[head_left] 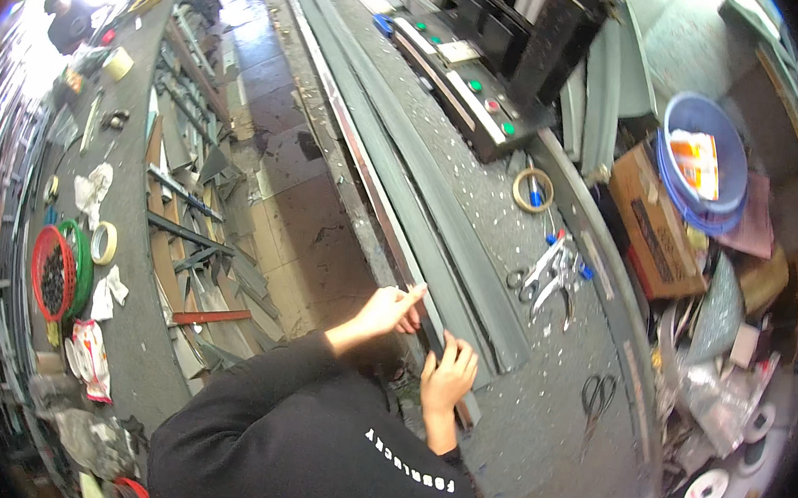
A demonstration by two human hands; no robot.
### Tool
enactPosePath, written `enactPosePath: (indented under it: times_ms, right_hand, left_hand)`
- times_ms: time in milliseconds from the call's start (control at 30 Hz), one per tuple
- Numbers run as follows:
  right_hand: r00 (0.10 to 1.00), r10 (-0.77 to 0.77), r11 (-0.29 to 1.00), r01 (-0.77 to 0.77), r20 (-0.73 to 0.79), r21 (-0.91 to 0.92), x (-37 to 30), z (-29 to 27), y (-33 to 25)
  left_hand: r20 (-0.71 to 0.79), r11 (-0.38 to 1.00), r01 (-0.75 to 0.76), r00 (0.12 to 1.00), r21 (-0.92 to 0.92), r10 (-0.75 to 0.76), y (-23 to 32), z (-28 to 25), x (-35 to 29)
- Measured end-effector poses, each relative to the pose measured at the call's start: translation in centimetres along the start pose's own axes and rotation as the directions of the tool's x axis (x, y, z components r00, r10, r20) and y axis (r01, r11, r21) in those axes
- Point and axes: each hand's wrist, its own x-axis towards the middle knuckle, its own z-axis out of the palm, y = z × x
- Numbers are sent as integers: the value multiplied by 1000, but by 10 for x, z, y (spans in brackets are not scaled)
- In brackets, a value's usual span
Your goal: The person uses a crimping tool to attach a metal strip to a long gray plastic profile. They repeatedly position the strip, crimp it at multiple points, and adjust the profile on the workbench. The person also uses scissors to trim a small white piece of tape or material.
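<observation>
Long grey metal profiles (pixel 401 169) lie side by side along the workbench, their near ends close to my hands. A narrow dark strip (pixel 431 330) spans the gap between my hands, over the edge of the leftmost profile. My left hand (pixel 390 312) is closed around its upper part, thumb and forefinger pressed together. Lower down and to the right, my right hand (pixel 451 371) grips the same strip with bent fingers. What the strip is made of cannot be told, and the palms hide part of it.
Right of the profiles lie pliers (pixel 556 280), scissors (pixel 598 396) and a tape roll (pixel 533 191). A control panel with green buttons (pixel 475 87) stands farther back. On the left bench are a red basket (pixel 53 274) and another tape roll (pixel 104 242). Offcuts (pixel 193 240) fill a shelf beneath. A person (pixel 72 23) is far left.
</observation>
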Motion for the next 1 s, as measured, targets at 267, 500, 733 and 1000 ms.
enactPosePath:
  times_ms: [267,500,733,1000]
  right_hand:
    - [878,88,933,-238,471,269,9,-20,26]
    - [388,264,717,-691,883,90,42,-37,8]
    - [979,-79,948,131,185,-289,118,73,-153]
    - [978,166,973,-142,125,-184,177,104,-143]
  left_hand:
    - [-467,976,-207,858,65,213,44,-103,32]
    - [-272,956,-292,920,-2,280,75,-174,72]
    - [26,795,-473,864,380,502,97,-194,71]
    - [157,725,-534,838,436,523,145,-348,109]
